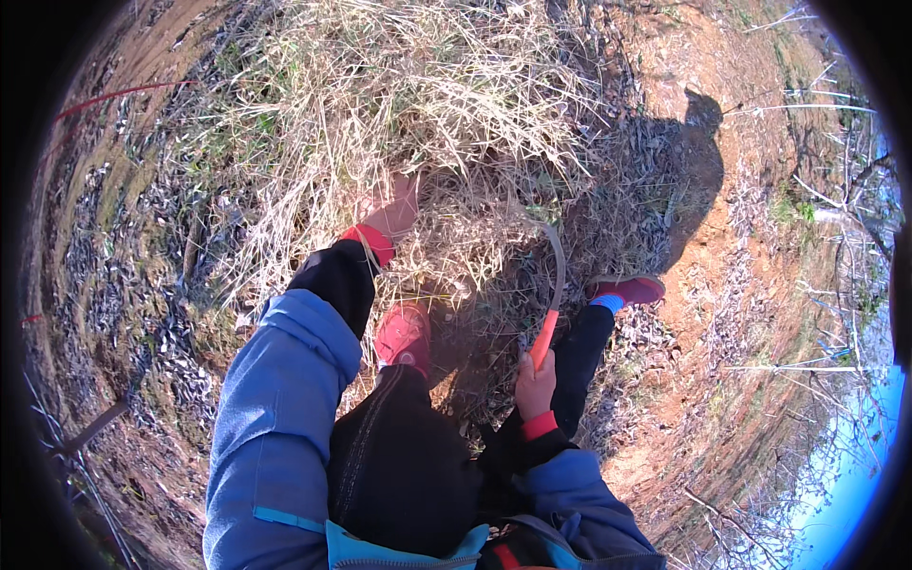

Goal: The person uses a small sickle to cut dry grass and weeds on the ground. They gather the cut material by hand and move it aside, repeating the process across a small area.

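Observation:
My right hand is closed around the orange handle of a sickle. Its curved grey blade points away from me, and the tip reaches the right edge of a clump of dry grass. My left hand, below a red cuff, reaches into the near side of this pale, tangled clump. Stalks cover its fingers, so their grip cannot be made out. The blade is to the right of my left hand, apart from it.
My red left shoe stands just below the clump, and my right shoe is beyond the sickle. Bare orange soil slopes at the right, with thin leafless branches farther out. Dark leaf litter covers the left.

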Demonstrator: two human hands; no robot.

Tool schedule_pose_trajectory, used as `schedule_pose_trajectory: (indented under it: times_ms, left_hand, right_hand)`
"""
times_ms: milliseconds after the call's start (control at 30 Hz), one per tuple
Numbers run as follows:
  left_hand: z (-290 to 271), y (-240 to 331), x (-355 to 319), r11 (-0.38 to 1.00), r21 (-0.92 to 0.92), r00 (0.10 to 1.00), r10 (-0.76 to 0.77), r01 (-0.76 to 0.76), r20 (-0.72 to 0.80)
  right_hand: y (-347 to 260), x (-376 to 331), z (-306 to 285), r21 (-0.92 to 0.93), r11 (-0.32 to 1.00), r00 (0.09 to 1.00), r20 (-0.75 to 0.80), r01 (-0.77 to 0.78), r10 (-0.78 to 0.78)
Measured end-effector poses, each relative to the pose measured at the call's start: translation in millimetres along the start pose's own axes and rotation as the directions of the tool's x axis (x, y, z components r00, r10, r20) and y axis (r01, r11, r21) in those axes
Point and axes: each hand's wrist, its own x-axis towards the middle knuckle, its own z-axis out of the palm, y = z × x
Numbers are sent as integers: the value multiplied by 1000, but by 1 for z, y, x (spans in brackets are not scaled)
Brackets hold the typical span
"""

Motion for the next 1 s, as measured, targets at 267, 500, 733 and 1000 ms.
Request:
schedule_pose_trajectory:
  times_ms: [267, 500, 733, 1000]
  left_hand:
    - [2, -1, -24, 994, -91, 998, -57, 55, -15]
    - [-5, 14, 5, 987, -100, 968, 103, -129, -230]
    - [18, 15, 9, 966, -237, 984, -136, 106, -114]
    - [21, -8, -9, 931, -308, 978, -207, 196, -2]
  right_hand:
    - [-107, 107, 32, -50, 987, 988, 26, 153, -152]
    - [-93, 57, 78, -301, 895, 934, 244, 329, -261]
    - [-81, 52, 76, -412, 889, 960, 265, 199, -92]
    - [-106, 104, 74, -457, 824, 939, 241, 334, -247]
